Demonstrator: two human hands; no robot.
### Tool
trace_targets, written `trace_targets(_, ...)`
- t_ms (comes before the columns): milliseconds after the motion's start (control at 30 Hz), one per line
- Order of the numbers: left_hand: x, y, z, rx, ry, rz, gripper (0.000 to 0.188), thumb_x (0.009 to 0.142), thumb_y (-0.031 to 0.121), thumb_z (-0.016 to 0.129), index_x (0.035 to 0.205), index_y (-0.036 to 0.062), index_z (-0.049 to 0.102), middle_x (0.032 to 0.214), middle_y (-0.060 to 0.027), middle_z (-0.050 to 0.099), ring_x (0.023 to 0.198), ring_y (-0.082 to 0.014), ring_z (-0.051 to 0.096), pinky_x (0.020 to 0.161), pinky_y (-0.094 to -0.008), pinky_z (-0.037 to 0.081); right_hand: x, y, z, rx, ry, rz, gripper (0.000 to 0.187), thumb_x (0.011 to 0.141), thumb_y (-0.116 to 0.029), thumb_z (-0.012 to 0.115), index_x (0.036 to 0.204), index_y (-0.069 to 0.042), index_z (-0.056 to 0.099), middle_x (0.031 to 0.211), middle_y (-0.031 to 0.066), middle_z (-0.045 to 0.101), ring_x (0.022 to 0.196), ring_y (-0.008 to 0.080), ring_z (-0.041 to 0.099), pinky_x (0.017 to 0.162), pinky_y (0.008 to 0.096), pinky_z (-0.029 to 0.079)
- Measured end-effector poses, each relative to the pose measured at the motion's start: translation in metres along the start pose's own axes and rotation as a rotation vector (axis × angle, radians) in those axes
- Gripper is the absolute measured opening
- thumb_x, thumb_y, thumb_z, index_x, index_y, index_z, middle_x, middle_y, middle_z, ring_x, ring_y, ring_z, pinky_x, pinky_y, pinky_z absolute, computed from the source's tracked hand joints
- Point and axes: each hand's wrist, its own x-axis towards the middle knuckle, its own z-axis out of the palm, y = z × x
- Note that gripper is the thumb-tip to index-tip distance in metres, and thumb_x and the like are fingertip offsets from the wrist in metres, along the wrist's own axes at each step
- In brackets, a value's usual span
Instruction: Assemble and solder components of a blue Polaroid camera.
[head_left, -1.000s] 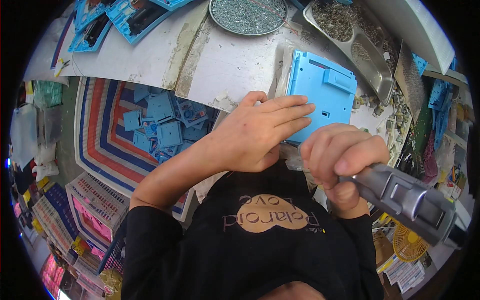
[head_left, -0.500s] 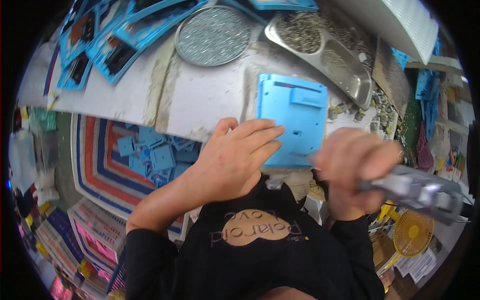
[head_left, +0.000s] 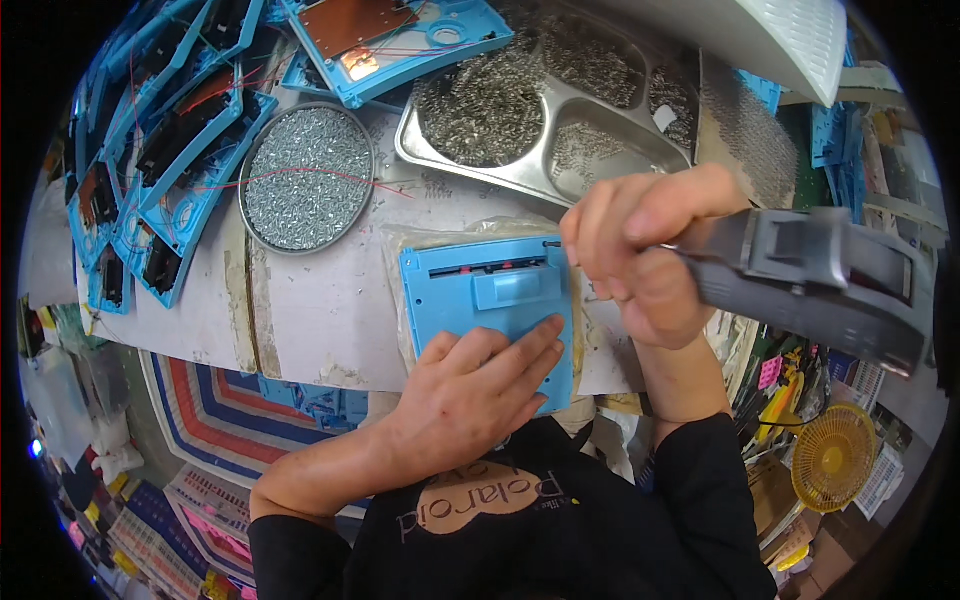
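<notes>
A blue plastic case (head_left: 438,312) lies on a clear plastic sheet at the table's near edge, its slotted end facing away from me. My left hand (head_left: 468,392) rests flat on its lower part, fingers stretched over the surface. In my right hand (head_left: 645,255) is a dark grey electric screwdriver (head_left: 815,275), held sideways with its body pointing right. The thin bit reaches the case's far right corner, by a hole there. Whether a screw sits under the tip is too small to tell.
Beyond the case stand a round dish (head_left: 300,250) of small silvery metal pieces and a steel compartment tray (head_left: 549,170) of screws. Blue housings (head_left: 440,62) with red wires pile up at far left. A striped container (head_left: 205,405) holds blue parts below the table; a yellow fan (head_left: 833,458) is at right.
My right hand has moved the screwdriver from the case's near right corner to its far right corner. My left hand stays on the case. The whole view has shifted.
</notes>
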Motion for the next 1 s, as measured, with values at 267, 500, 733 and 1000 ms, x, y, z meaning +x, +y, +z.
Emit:
trace_targets(267, 0.0, 0.001, 0.003, -0.043, 0.061, -0.017, 0.053, 0.076, 0.027, 0.078, 0.124, 0.0092, 0.068, 0.143, 0.0006, 0.056, 0.092, -0.0143, 0.052, 0.073, -0.0318, 0.042, 0.009, 0.02, -0.006, -0.162, -0.2, -0.047, 0.035, 0.094, -0.028, 0.076, 0.103, -0.007, 0.05, 0.062, 0.0002, 0.051, 0.053, 0.0103, 0.048, 0.054, 0.0279, 0.043)
trace_targets(500, 0.0, 0.005, 0.001, -0.066, 0.04, -0.047, 0.049, 0.076, 0.021, 0.078, 0.123, 0.01, 0.068, 0.143, -0.0027, 0.057, 0.097, -0.0189, 0.056, 0.078, -0.0361, 0.044, 0.013, 0.007, -0.01, -0.048, -0.149, -0.121, 0.033, 0.1, -0.031, 0.065, 0.118, -0.007, 0.052, 0.061, -0.0042, 0.046, 0.053, 0.0088, 0.044, 0.057, 0.0291, 0.042)
trace_targets(733, 0.013, -0.027, -0.012, -0.113, 0.379, -0.133, 0.05, 0.072, 0.005, 0.081, 0.119, 0.0045, 0.066, 0.118, -0.012, 0.063, 0.096, -0.0313, 0.058, 0.084, -0.0426, 0.047, 0.016, -0.035, -0.031, 0.197, -0.25, -0.134, 0.032, 0.098, -0.032, 0.069, 0.12, -0.013, 0.054, 0.066, -0.006, 0.057, 0.056, 0.0067, 0.053, 0.052, 0.0218, 0.042)
trace_targets(1000, 0.028, -0.034, -0.012, -0.056, 0.213, -0.215, 0.05, 0.071, 0.012, 0.083, 0.117, 0.007, 0.067, 0.112, -0.0094, 0.062, 0.094, -0.0289, 0.058, 0.083, -0.0421, 0.043, 0.006, -0.029, -0.038, 0.326, -0.067, -0.088, 0.027, 0.085, -0.025, 0.084, 0.096, -0.014, 0.062, 0.064, -0.0027, 0.064, 0.051, 0.0057, 0.057, 0.051, 0.0186, 0.052)
